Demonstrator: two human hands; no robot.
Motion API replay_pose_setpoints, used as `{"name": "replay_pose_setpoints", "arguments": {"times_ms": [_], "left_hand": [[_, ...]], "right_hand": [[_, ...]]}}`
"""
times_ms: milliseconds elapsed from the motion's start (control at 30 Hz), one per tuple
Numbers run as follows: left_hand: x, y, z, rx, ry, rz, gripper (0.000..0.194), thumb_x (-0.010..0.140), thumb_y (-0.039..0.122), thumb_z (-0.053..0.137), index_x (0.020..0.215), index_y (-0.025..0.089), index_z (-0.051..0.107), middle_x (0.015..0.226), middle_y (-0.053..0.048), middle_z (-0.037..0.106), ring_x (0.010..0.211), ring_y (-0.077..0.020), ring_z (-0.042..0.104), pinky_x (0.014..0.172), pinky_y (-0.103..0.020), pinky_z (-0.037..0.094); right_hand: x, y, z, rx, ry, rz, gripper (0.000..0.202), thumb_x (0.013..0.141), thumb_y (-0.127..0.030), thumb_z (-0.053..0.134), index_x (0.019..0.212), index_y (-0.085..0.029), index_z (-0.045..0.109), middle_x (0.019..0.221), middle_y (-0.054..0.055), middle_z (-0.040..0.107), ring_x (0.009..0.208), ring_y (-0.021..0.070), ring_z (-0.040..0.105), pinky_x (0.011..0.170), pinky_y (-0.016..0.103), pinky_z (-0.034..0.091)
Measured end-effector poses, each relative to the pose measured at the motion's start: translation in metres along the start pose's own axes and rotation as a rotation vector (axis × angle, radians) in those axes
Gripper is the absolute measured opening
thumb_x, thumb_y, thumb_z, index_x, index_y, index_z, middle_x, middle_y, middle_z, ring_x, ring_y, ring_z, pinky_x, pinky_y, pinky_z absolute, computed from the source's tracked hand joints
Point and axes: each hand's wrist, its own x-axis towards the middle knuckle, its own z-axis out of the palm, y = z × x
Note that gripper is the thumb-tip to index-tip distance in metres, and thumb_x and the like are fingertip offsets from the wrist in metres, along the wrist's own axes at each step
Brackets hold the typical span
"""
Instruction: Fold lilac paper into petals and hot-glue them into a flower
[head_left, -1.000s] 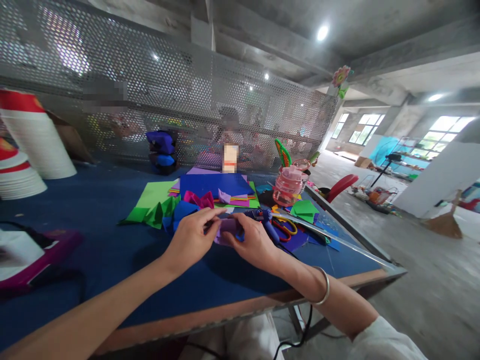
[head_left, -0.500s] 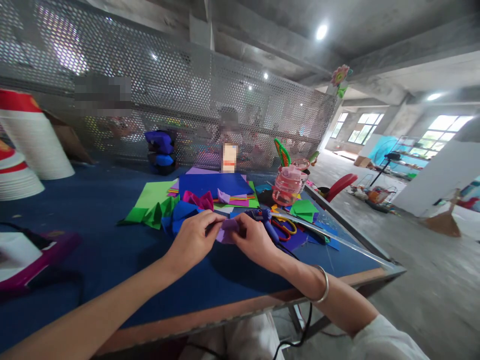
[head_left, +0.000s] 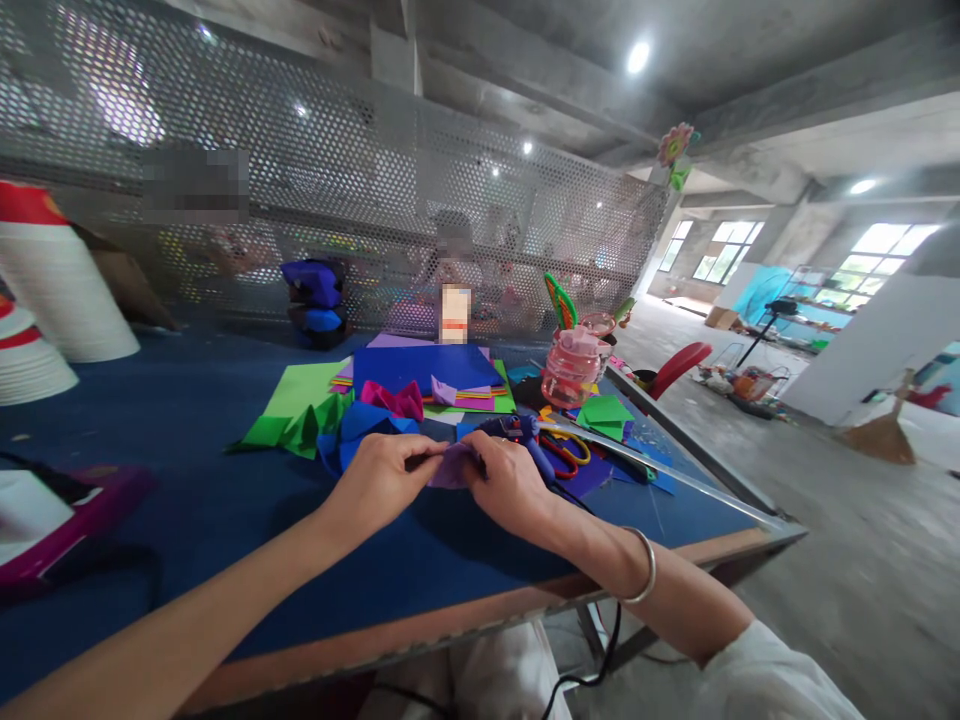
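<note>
Between my two hands, a small piece of purple paper (head_left: 450,470) is held above the near part of the table. My left hand (head_left: 386,478) pinches its left edge with thumb and fingertips. On the opposite side, my right hand (head_left: 514,485) grips it, the fingers hiding part of the sheet. Just beyond the hands lie folded blue paper (head_left: 367,422), a pink folded piece (head_left: 394,400) and a small lilac folded piece (head_left: 443,390). Behind my right hand rests a dark blue glue gun (head_left: 525,432), with red- and yellow-handled scissors (head_left: 574,455) beside it.
Green folded paper (head_left: 296,430) and a stack with a blue sheet (head_left: 427,366) lie farther back. A pink jar (head_left: 570,368) stands near the right edge by a long clear stick (head_left: 660,465). Paper cups (head_left: 82,290) are stacked left; a perforated metal screen (head_left: 337,180) rises behind.
My right fingers have shifted slightly over the purple paper, which now looks more bent and shows less of its face. Both hands keep hold of it; the view has moved a little.
</note>
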Motion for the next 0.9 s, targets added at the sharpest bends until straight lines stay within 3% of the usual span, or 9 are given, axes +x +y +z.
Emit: {"name": "replay_pose_setpoints", "arguments": {"times_ms": [333,600,733,900], "left_hand": [[0.002,0.000,-0.002,0.007,-0.070,0.014,0.022,0.082,0.032,0.056,0.080,0.022,0.076,0.075,0.000,0.077,0.064,-0.0169,0.069,0.058,-0.024,0.047],[0.001,0.006,-0.001,0.042,-0.095,-0.026,0.017,0.078,0.026,0.053,0.071,0.019,0.067,0.067,-0.001,0.070,0.062,-0.0153,0.064,0.057,-0.023,0.046],[0.001,0.008,-0.002,0.032,-0.060,-0.062,0.015,0.075,0.026,0.054,0.066,0.019,0.063,0.059,0.001,0.065,0.055,-0.0134,0.059,0.053,-0.022,0.043],[0.001,0.010,-0.006,-0.016,0.079,-0.127,0.015,0.074,0.031,0.057,0.064,0.019,0.061,0.055,0.003,0.063,0.052,-0.0126,0.057,0.050,-0.021,0.042]], "right_hand": [[-0.001,0.000,-0.001,-0.044,-0.031,0.002,0.023,0.084,-0.014,0.053,0.105,-0.016,0.063,0.082,0.005,0.071,0.075,0.0183,0.065,0.062,0.026,0.039],[-0.001,-0.001,0.000,-0.043,-0.034,-0.033,0.021,0.085,-0.013,0.055,0.104,-0.015,0.062,0.081,0.006,0.070,0.074,0.0178,0.064,0.063,0.026,0.039],[0.000,-0.005,-0.004,0.120,0.006,-0.031,0.018,0.090,-0.020,0.052,0.105,-0.015,0.061,0.080,0.005,0.069,0.071,0.0159,0.062,0.064,0.025,0.041],[0.001,-0.009,-0.006,0.381,0.031,0.096,0.032,0.088,-0.031,0.057,0.117,-0.019,0.054,0.083,0.001,0.067,0.070,0.0148,0.062,0.061,0.024,0.043]]}}
